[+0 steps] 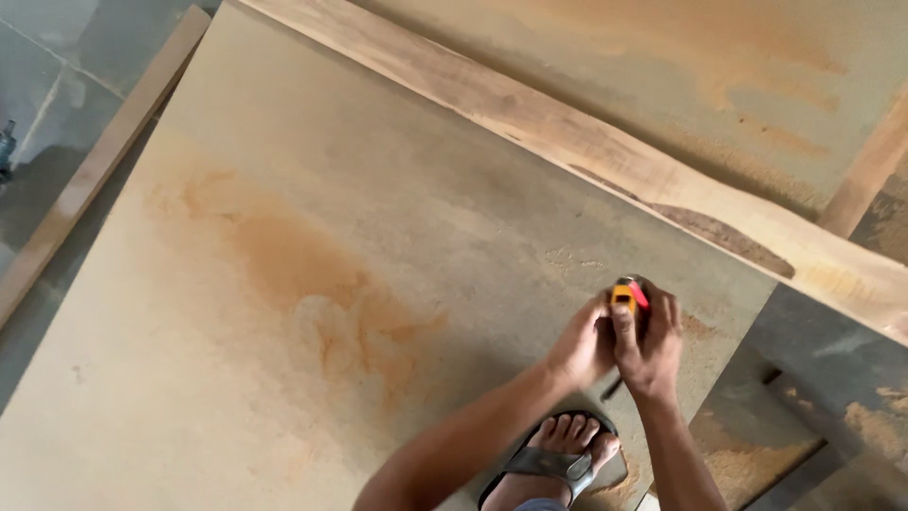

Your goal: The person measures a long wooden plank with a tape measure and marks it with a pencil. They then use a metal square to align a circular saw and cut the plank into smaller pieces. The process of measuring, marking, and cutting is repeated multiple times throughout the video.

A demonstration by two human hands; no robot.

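Both hands, the left hand [579,348] and the right hand [651,343], close together around a small yellow-and-red tape measure [627,293], mostly hidden by fingers. It sits above the flat, dusty fibreboard sheet [284,284], near the rough wooden plank [605,156]. A sandalled foot [558,454] stands on the sheet, cut off below.

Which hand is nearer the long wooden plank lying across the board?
Right. The right hand sits just below the wooden plank; the left hand is beside it, slightly farther. Both grip a yellow tool.

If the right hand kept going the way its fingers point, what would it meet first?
Past the yellow tool it grips, the right hand points up the dusty board; the long wooden plank looks first in line, though depth is unclear.
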